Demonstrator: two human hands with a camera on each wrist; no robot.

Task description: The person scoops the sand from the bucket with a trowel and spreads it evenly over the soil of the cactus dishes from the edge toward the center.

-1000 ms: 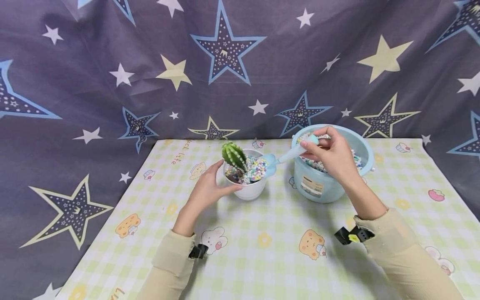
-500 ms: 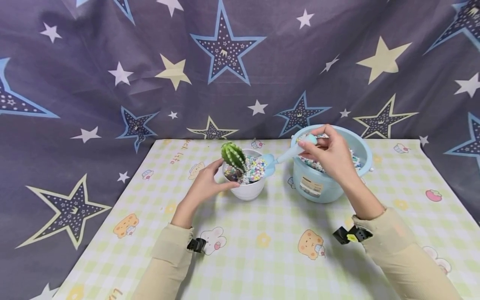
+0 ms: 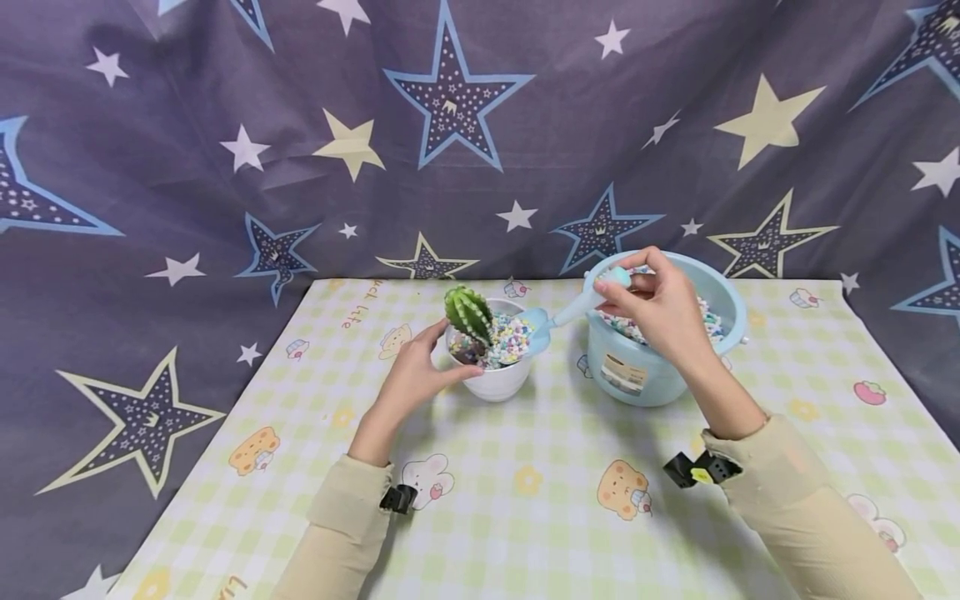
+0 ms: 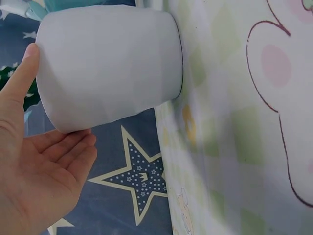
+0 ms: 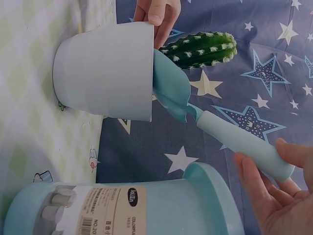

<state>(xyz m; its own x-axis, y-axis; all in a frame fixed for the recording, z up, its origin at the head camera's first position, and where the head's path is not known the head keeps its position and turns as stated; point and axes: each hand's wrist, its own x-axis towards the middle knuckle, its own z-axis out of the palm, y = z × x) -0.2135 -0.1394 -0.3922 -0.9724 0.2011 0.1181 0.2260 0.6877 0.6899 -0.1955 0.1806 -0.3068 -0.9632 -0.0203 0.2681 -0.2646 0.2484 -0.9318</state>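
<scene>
White pot (image 3: 501,385), upright on the counter (image 3: 525,550), near and left of the blue bucket (image 3: 671,383), bearing multicoloured pellets (image 3: 512,340) beside a left-leaning cactus (image 3: 468,312). Liable, probably, to shed pellets over the right rim if worked too roughly there with the scoop (image 3: 572,311). Could also tilt or slide under a sideways push, or let the cactus lean further if struck by the scoop. With the left grip (image 3: 414,371), spread wide, clasping the rim, thumb toward the near side. With the right grip (image 3: 666,315), almost closed, pinching the end of the scoop's handle.
</scene>
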